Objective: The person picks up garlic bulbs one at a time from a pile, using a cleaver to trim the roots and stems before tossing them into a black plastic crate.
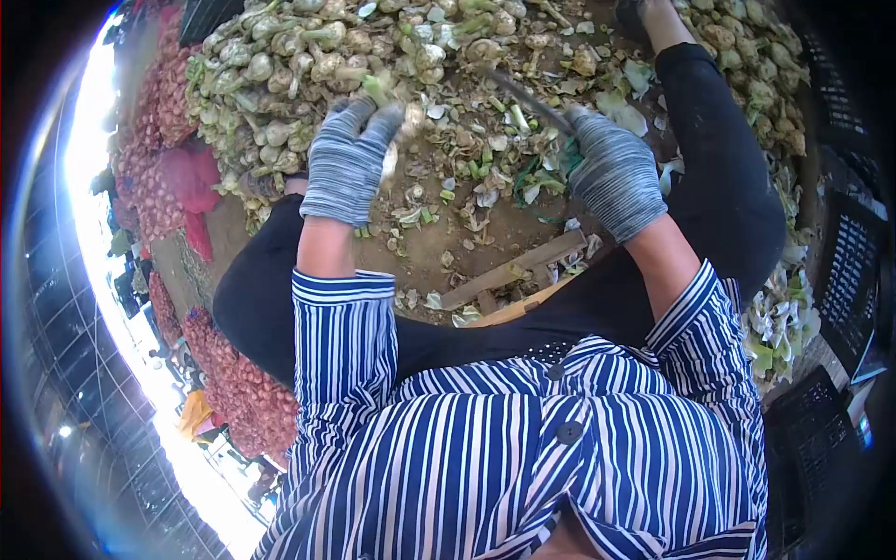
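My left hand [350,161], in a grey knitted glove, is closed around a garlic bulb [409,121], which is blurred at the fingertips with a green stem stub [377,89] above it. In a matching glove, my right hand [616,173] is wrapped round the handle end of a dark, narrow blade [527,97]. The blade points up and left, apart from the bulb. Between and below the hands lie cut stems and papery skins [481,159] on the ground.
A large heap of garlic [266,75] lies ahead and to the left, another pile [747,70] at the upper right. Red net sacks [238,387] stand at the left, black crates [845,280] at the right. A wooden strip [513,271] lies near my bent legs.
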A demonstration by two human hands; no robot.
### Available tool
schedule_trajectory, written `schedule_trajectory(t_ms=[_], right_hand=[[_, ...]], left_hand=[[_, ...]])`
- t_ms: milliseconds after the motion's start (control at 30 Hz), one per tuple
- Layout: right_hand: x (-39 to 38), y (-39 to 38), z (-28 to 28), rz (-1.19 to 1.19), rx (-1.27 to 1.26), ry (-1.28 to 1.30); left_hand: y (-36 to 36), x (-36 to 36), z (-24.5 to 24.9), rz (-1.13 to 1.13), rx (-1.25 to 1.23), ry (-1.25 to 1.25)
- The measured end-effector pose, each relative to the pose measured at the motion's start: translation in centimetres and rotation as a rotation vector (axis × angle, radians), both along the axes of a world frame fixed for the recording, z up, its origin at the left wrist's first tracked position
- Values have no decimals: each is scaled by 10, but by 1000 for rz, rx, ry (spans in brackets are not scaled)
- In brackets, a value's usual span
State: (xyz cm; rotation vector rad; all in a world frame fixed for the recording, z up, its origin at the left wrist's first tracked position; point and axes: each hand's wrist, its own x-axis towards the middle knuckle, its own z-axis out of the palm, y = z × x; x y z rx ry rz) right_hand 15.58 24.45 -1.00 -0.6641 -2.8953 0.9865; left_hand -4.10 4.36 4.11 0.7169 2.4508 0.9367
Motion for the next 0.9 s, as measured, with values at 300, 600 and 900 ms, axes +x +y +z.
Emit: schedule_trajectory(t_ms=[300,600,900], right_hand=[[-4,-18,-5,-259,-499,157],[-6,-8,-6,-420,-1207,45],[-8,2,-41,-508,-934,454]], left_hand=[[32,46,-8,-16,289,-311],[51,82,-4,-565,-400,383],[44,67,-24,-480,-563,325]])
